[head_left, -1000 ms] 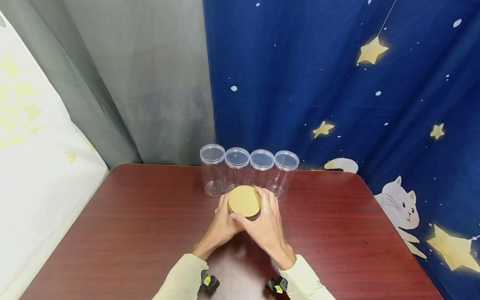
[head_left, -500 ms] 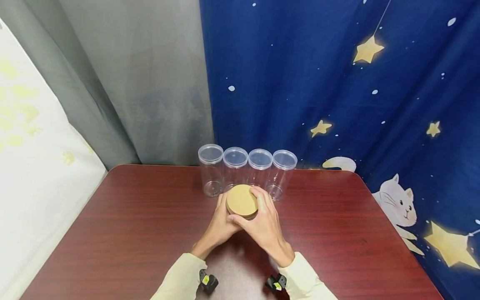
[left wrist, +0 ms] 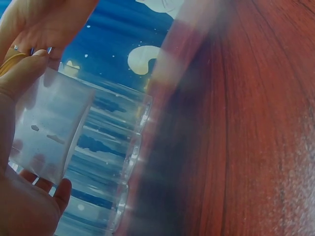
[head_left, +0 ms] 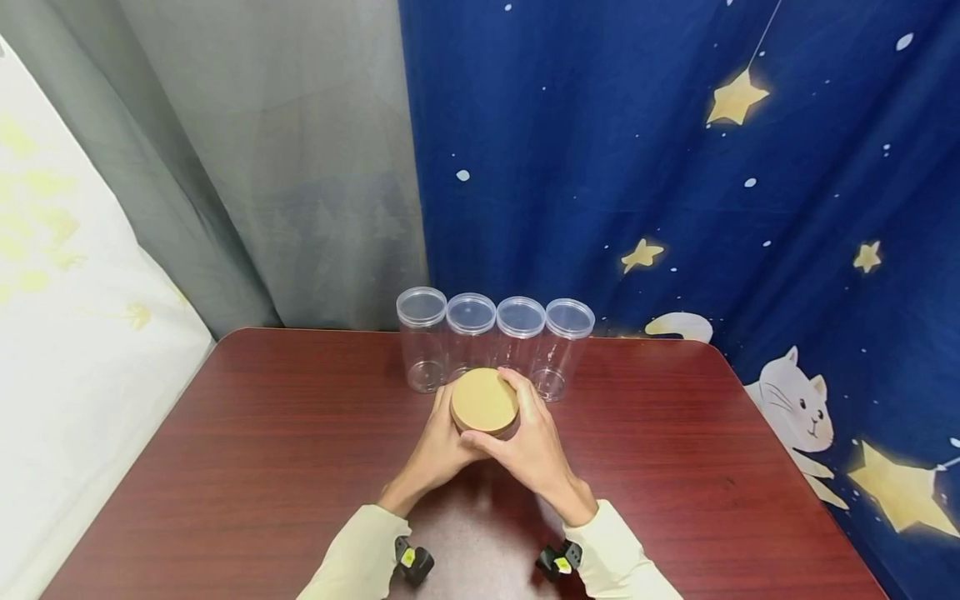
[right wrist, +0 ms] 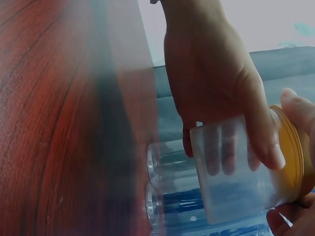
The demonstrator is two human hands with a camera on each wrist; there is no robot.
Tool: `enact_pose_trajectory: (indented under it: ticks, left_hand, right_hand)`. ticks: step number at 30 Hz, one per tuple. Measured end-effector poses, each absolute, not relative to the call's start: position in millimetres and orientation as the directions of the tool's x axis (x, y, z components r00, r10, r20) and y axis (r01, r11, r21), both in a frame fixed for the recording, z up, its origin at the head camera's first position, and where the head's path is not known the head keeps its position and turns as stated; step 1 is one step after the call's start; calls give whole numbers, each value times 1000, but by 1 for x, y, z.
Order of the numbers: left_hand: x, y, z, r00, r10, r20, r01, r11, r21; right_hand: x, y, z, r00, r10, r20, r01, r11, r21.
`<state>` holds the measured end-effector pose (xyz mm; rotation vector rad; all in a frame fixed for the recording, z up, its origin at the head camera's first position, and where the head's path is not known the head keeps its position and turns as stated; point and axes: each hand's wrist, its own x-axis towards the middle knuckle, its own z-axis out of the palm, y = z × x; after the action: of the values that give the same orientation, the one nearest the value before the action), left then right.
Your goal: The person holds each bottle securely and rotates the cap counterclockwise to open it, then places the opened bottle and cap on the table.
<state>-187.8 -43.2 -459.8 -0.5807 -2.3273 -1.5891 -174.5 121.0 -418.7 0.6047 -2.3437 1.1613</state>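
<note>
A frosted, see-through jar [right wrist: 236, 189] with a yellow screw lid [head_left: 484, 401] is held between both hands above the table. My left hand [head_left: 437, 446] wraps round the jar's body, its fingers showing through the wall in the right wrist view. My right hand [head_left: 534, 446] grips the lid at its edge, thumb at the near side and fingers at the far side. In the left wrist view, the jar's bottom is off the tabletop. From the head view the body is mostly hidden under the lid and hands.
Several tall clear jars with translucent lids stand in a row behind the hands, the leftmost jar [head_left: 424, 342] and the rightmost jar [head_left: 564, 350] among them. The reddish-brown table [head_left: 300, 467] reaches back to a grey curtain [head_left: 337, 167] and a blue starry curtain [head_left: 562, 167].
The view has shifted slightly. Both hands stay on the jar and its lid, with the right wrist moved a little outward to the right.
</note>
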Motion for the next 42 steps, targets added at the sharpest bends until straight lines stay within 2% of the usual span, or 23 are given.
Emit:
enact_pose_trajectory:
  ticks: [6, 13, 20, 23, 27, 33, 38, 42]
  left_hand:
    - [-187, -44, -457, -885, 196, 422, 465, 314, 828]
    - [-187, -46, -454, -901, 241, 360, 418, 266, 869]
    - [-188, -48, -452, -891, 279, 359, 422, 215, 880]
    - [-189, -47, -453, -894, 271, 357, 420, 227, 879]
    - [-189, -44, -455, -906, 234, 352, 410, 281, 868]
    - [-187, -38, -457, -920, 164, 356, 392, 380, 838]
    - [-185, -36, -458, -900, 146, 410, 431, 422, 798]
    - [-183, -35, -459, -883, 154, 444, 464, 425, 777]
  right_hand:
    - [-177, 126, -419, -837, -205, 508, -540, 466, -701]
    - [-181, 133, -416, -815, -283, 506, -580, 384, -719]
    - [-184, 138, -415, -799, -355, 486, -591, 313, -743]
    - [-183, 138, -413, -789, -372, 490, -608, 353, -711]
    - [-179, 136, -412, -779, -338, 528, -625, 490, -608]
    - [-171, 129, -407, -786, -233, 573, -545, 699, -463]
    - [-166, 125, -402, -774, -235, 588, -526, 756, -390]
    - [-164, 122, -401, -772, -242, 588, -524, 766, -373]
